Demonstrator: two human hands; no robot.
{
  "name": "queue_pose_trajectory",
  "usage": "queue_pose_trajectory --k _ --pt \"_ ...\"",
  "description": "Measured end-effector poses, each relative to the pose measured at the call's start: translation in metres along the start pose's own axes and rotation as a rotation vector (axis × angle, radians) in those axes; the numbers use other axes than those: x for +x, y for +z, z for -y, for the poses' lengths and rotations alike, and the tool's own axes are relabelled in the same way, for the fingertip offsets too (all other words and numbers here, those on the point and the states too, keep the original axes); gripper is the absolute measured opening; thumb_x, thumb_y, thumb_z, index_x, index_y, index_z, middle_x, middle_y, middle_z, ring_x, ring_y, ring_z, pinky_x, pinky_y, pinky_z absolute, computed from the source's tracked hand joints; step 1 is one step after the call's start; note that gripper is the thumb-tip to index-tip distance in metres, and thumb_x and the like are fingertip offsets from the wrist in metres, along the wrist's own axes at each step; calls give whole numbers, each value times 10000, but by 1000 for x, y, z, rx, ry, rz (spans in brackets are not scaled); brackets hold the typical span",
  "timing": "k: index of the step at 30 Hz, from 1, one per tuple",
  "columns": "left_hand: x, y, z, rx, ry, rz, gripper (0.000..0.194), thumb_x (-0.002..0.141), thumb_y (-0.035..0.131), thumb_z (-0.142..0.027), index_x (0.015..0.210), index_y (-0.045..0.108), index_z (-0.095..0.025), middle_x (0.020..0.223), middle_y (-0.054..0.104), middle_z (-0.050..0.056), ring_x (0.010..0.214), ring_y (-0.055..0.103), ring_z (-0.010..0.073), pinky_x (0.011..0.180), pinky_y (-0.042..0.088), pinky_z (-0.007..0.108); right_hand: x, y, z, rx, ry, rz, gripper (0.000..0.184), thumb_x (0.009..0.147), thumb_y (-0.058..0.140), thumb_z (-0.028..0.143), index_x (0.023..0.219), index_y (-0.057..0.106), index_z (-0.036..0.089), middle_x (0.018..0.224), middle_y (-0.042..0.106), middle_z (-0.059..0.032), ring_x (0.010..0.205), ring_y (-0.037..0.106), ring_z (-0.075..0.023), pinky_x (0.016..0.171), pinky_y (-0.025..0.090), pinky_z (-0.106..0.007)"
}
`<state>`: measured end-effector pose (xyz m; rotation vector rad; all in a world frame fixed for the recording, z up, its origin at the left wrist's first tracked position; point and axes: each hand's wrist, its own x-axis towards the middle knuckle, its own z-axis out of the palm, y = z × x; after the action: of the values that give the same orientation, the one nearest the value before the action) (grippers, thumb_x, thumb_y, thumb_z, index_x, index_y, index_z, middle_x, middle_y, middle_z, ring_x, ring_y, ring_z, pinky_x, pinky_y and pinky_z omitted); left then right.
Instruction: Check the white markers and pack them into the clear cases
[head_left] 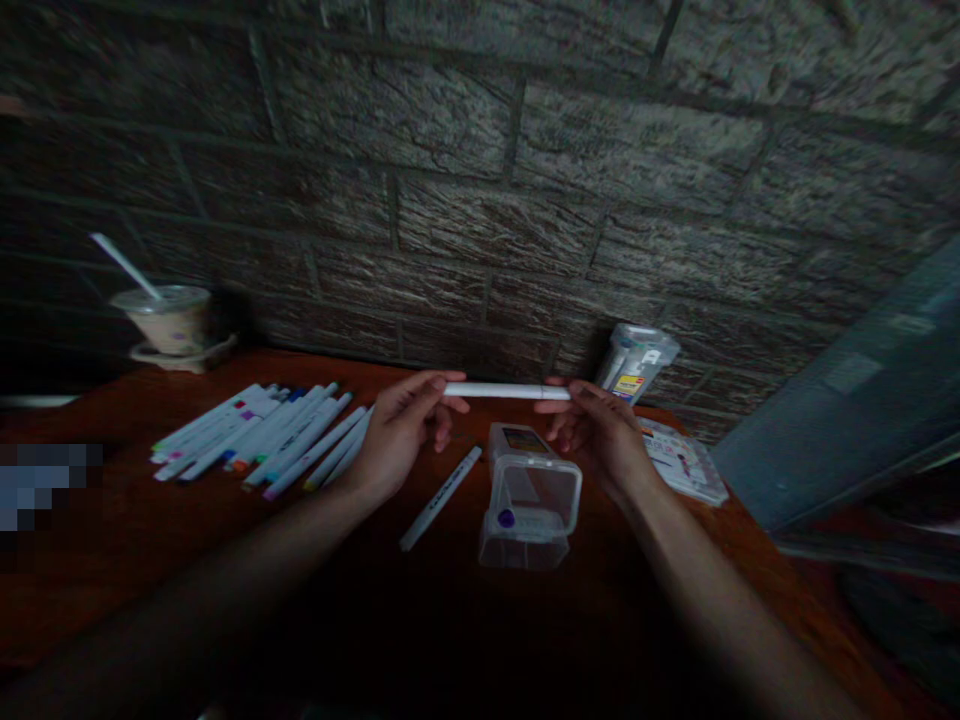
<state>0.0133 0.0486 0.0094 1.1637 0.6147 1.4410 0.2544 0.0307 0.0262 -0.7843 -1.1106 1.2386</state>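
A white marker (499, 390) is held level above the table, one end in each hand. My left hand (401, 430) pinches its left end between thumb and fingers. At the right end, my right hand (596, 425) closes on it the same way. Below lies a single white marker (441, 498), slanting on the wood. Beside it, under my right hand, a clear plastic case (536, 500) lies on its side with a purple-ended marker (506, 518) inside. Many white markers with coloured ends (255, 435) are spread left of my left hand.
A lidded drink cup with a straw (171, 320) stands in a carrier (187, 360) at the back left. Against the stone block wall (465, 220) is a clear container (634, 365). A flat clear case (682, 462) lies near the right edge of the brown table (97, 560).
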Motion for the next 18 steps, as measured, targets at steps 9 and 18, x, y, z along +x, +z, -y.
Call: queue_pose_trajectory --k 9,18 --pt "0 1 4 145 56 25 318 884 762 -394 1084 762 -146 780 733 34 437 494 70 379 404 194 0 -1 -5 -104 -63 -15 246 781 891 347 972 810 214 811 838 -50 507 695 -112 423 499 -174" --pt "-4 -2 7 358 76 50 271 830 821 -341 1022 768 -156 655 684 -11 411 472 58 385 330 178 2 -3 -10 -215 -150 -34 262 710 941 325 885 789 202 639 780 -10 474 669 -115 401 488 -177"
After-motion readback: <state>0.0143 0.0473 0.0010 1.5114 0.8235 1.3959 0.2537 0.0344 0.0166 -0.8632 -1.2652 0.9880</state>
